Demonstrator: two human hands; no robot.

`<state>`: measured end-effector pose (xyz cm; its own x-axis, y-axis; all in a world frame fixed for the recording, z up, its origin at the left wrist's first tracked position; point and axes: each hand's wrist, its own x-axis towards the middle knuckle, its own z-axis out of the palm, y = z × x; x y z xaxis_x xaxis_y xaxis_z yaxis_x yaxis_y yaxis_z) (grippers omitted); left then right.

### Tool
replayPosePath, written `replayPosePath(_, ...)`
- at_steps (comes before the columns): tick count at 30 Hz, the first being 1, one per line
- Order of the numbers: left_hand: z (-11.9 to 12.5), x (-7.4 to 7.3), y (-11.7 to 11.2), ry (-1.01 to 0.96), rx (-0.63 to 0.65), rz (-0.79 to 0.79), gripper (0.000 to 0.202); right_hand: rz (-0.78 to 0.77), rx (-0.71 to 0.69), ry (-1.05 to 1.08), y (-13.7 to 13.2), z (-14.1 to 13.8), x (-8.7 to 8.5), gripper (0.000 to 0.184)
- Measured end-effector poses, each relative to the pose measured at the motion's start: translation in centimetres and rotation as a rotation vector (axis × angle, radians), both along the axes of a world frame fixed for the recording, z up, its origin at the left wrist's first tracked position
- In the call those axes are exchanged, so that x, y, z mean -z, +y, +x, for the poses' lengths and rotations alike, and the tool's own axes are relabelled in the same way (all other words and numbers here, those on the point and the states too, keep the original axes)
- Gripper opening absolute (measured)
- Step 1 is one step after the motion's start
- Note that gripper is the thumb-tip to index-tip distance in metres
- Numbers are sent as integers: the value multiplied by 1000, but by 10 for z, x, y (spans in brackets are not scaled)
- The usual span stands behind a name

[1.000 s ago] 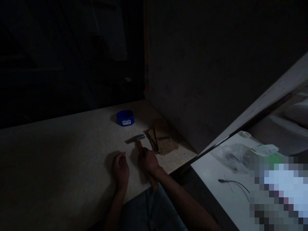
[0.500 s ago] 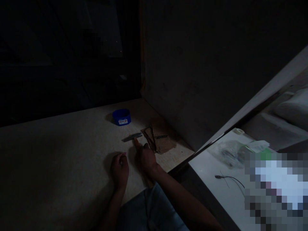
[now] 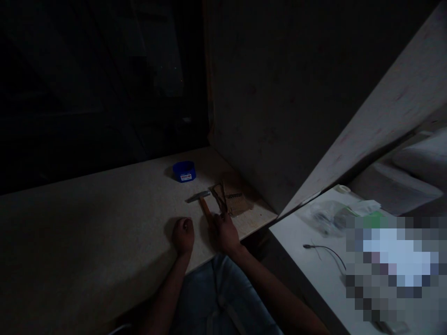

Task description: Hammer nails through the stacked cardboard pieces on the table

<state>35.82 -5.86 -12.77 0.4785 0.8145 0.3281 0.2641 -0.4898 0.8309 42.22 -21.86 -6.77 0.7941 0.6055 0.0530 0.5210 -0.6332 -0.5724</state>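
Note:
A hammer [image 3: 205, 205] with a wooden handle and a grey metal head lies low over the pale tabletop [image 3: 104, 223]. My right hand [image 3: 225, 232] is closed round the lower part of its handle, whose end is hidden. To the left, my left hand [image 3: 183, 236] rests on the tabletop with its fingers curled in. Whether anything is inside those fingers is too dark to tell. Just right of the hammer head sits a torn piece of brown cardboard [image 3: 240, 202]. Beyond the hammer stands a blue plastic container [image 3: 184, 172] with a white label.
A dark wall [image 3: 272, 116] borders the tabletop on the right. Across a gap, a white table [image 3: 291, 237] holds a clear plastic bag [image 3: 324, 218], a short black cable [image 3: 324, 250] and a blurred-out patch. My knees are at the tabletop's near edge.
My right hand has slid back along the hammer's handle, so more of the wood shows above it. My left hand stays curled. The whole view has shifted slightly.

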Motion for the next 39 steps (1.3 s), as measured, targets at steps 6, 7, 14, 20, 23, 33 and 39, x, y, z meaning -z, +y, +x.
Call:
replayPosePath(6, -20, -12, -21, -7, 12, -68, 19, 171, 76, 66, -118, -88, 46, 35)
replayPosePath(7, -25, -14, -26, -11, 19, -84, 18, 178, 84, 123, -137, -103, 58, 36)
replayPosePath(14, -71, -17, -64, -27, 50, -255, 31, 115, 92, 275, -189, -114, 78, 30)
replayPosePath(20, -118, -24, -107, -9, 15, -399, 51, -43, -8, 369, -178, -76, 72, 19)
replayPosePath(23, -146, -34, -131, 34, 49, -450, 53, -81, -63, 414, -181, -62, 72, 18)
replayPosePath(33, -175, -49, -144, 162, 130, -588, 55, -102, -31, 505, -174, -36, 79, 19)
replayPosePath(39, -126, -50, -145, 26, 235, -629, 50, -42, -124, 521, -162, -15, 60, 23)
